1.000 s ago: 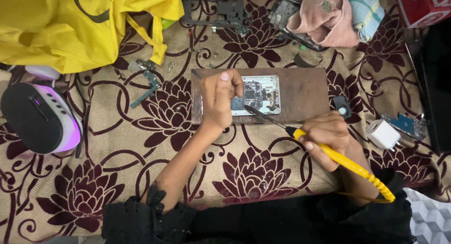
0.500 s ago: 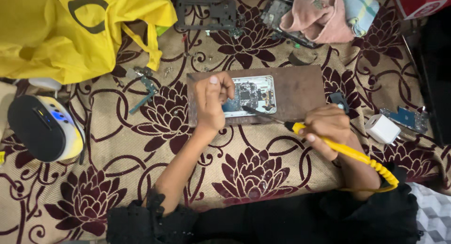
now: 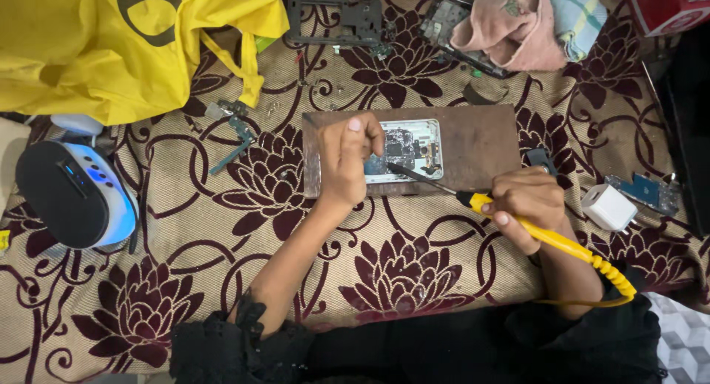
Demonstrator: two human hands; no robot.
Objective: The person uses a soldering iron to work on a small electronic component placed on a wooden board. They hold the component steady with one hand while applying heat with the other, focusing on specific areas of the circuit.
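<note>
Two hands are working over a flower-patterned cloth, and going from the left there are a round black-and-white speaker and a yellow bag lying well apart from the work. Near the middle, the left hand is pressing down on the opened phone, its fingers curled narrow on the left end of the circuit board, with something small perhaps pinched there, though I cannot tell. That phone is lying on a brown board, its long axis running left to right. Further right, the right hand is closing around the yellow soldering iron, held like a pen; its long axis is slanting from lower right to upper left, and the dark tip is pointing up-left onto the phone's board. By my reading, the step in hand is soldering or probing a spot on the board, and the move to follow is calling for a steady tip and a firm hold. A white charger block is sitting just beside the right hand.
</note>
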